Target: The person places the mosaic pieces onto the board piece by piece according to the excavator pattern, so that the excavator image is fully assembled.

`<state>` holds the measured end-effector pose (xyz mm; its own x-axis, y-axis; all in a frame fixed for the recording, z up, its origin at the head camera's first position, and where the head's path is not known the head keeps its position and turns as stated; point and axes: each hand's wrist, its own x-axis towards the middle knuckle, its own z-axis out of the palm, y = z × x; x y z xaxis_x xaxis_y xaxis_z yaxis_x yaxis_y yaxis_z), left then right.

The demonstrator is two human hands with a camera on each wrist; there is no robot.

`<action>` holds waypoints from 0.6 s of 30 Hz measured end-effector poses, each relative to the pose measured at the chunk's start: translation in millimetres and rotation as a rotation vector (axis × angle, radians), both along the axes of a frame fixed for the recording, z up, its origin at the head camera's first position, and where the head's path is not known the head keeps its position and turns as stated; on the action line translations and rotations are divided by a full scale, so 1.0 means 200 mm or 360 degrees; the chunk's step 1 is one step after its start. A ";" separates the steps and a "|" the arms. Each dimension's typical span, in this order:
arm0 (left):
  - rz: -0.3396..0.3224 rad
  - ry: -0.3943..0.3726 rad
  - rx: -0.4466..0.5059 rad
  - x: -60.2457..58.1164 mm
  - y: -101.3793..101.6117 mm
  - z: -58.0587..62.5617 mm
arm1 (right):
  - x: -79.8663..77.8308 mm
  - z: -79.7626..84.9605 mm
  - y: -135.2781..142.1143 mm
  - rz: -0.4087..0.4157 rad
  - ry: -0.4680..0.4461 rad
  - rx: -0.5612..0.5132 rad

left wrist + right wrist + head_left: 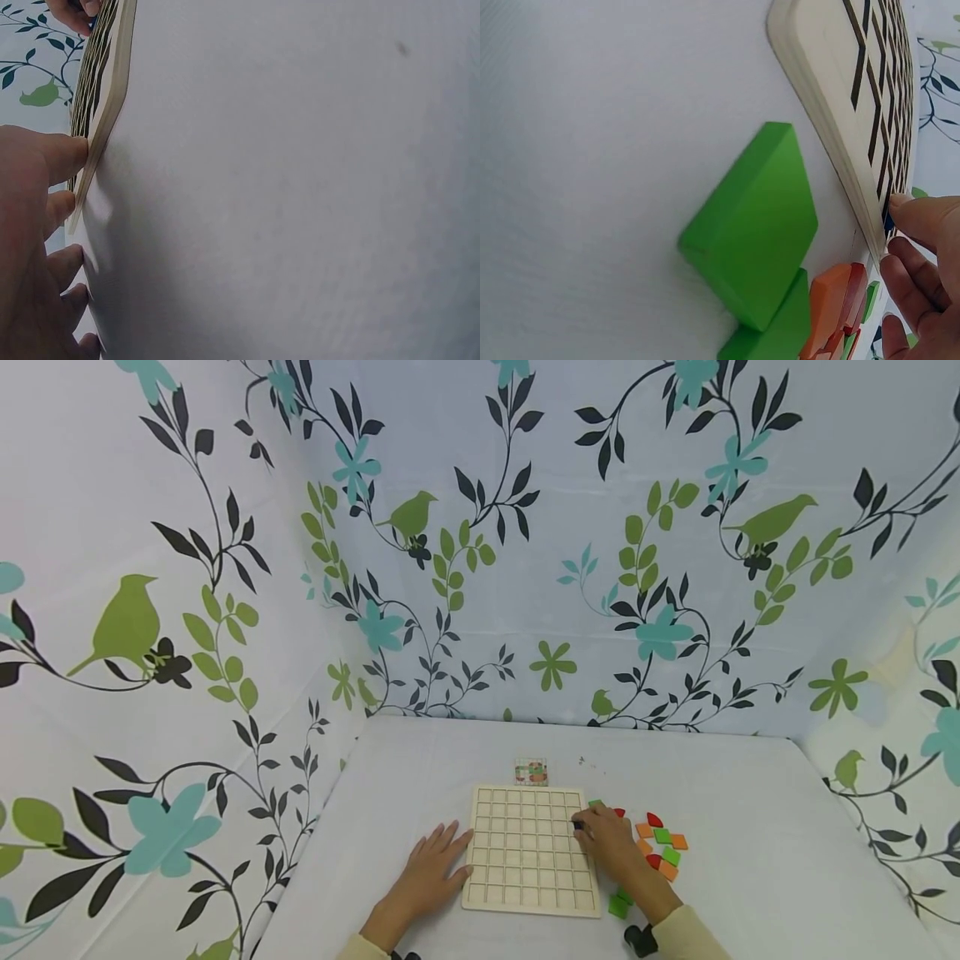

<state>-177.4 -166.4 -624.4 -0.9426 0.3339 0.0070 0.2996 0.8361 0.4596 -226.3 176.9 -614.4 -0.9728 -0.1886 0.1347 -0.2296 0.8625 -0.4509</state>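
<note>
Piece [889, 222], small and dark blue, pinched between thumb and fingers of the right hand [611, 843], at the right side of a gridded wooden board [531, 853]. Left hand [431, 870]: fingers extended and spread, touching the opposite edge. Beside the right fingers, coloured tiles [678, 842]; beneath, white surface [750, 860]; beyond, picture card [531, 772], then floral backdrop [540, 585].
</note>
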 end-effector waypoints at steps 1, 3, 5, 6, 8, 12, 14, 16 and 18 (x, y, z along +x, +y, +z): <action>0.0001 0.0000 -0.0008 0.00 0.00 0.00 | 0.00 0.00 0.00 0.0003 0.0007 0.0005; 0.0001 0.0002 -0.0011 0.00 0.00 0.01 | 0.00 0.00 0.00 0.0006 0.0022 0.0021; -0.0001 0.0008 -0.0019 0.00 0.00 0.01 | 0.00 0.00 0.00 0.0005 0.0024 0.0032; -0.0001 0.0011 -0.0020 0.00 0.00 0.01 | 0.00 0.00 0.01 0.0004 0.0025 0.0038; 0.0000 0.0015 -0.0026 0.00 0.00 0.01 | 0.00 0.00 0.01 0.0000 0.0009 0.0040; 0.0006 0.0015 -0.0029 0.00 0.00 0.00 | -0.01 -0.01 0.02 -0.0007 -0.0008 0.0045; 0.0007 0.0014 -0.0024 0.00 0.00 0.00 | -0.01 -0.01 0.02 -0.0012 -0.0017 0.0043; 0.0007 0.0010 -0.0019 0.00 0.00 0.00 | -0.02 -0.02 0.02 -0.0018 -0.0023 0.0043; 0.0008 0.0007 -0.0017 0.00 0.00 0.00 | -0.02 -0.02 0.02 -0.0024 -0.0032 0.0047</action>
<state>-177.2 -165.9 -623.6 -0.9443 0.3291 0.0076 0.2973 0.8426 0.4490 -229.5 181.3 -618.7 -0.9781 -0.1774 0.1093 -0.2074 0.8790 -0.4294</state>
